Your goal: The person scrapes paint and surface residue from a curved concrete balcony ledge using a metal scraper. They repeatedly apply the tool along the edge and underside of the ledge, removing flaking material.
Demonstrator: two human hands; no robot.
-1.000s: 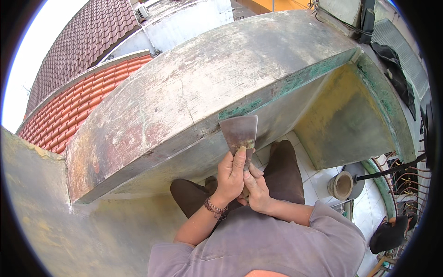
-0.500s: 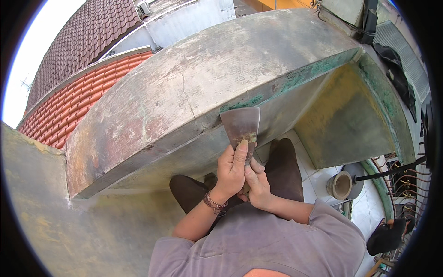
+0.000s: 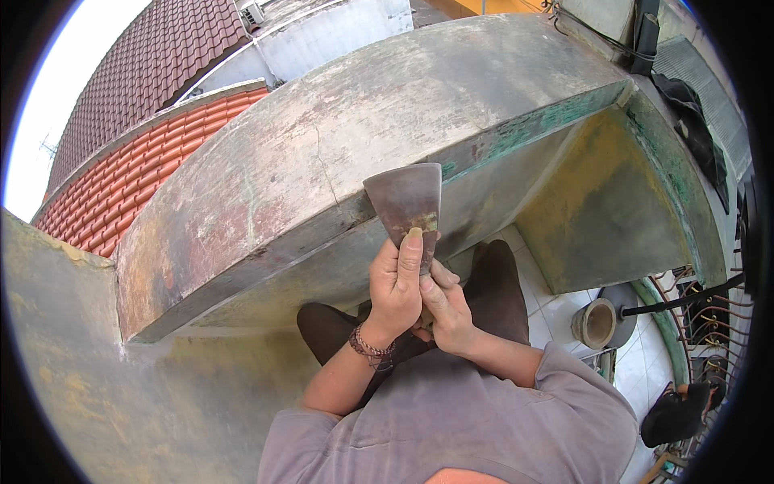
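Both hands are wrapped round one wide metal scraper (image 3: 405,198), its flared blade pointing away from me. My left hand (image 3: 395,286) is closed on it, thumb lying along the base of the blade, a braided bracelet on the wrist. Just to its right my right hand (image 3: 448,310) grips lower, over the handle, which is mostly hidden by the fingers. The blade overlaps the front edge of a curved concrete ledge (image 3: 322,153); whether it touches the edge I cannot tell. Green paint (image 3: 532,133) shows along that edge, to the right of the blade.
To the left stands a stained wall (image 3: 64,323). Right of my knees are white floor tiles (image 3: 564,315), a round pot (image 3: 594,323), a black pole (image 3: 685,296) on a round base, and metal railings (image 3: 721,323). Tiled roofs (image 3: 153,157) lie beyond the ledge.
The scraper, held in both hands, has moved slightly left and farther away along the ledge's edge. The grip looks the same.
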